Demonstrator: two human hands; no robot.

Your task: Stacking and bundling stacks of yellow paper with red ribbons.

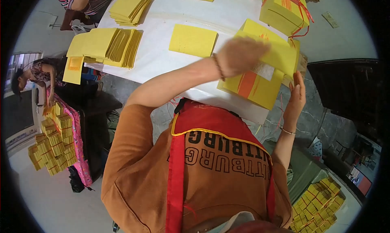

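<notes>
My left hand [243, 56] reaches over a yellow paper sheet [280, 50] at the right side of the table; it is smeared by motion, so its fingers are unclear. The sheet lies over a stack of yellow paper [260, 89] with an orange band across its top. A whitish patch [264, 70] shows between them. At the right edge of the sheet is my right hand [297, 96], its fingers stretched upward and its fingertips by the paper's edge. Left of the stack, a single flat yellow piece [193, 40] lies on the white tabletop [158, 42].
A yellow bundle tied with red string [284, 11] stands at the far right. Yellow folded stacks [107, 46] line the table's left side. Another person [42, 72] bends over piled yellow bundles [53, 139] at left. More bundles [319, 202] lie at lower right.
</notes>
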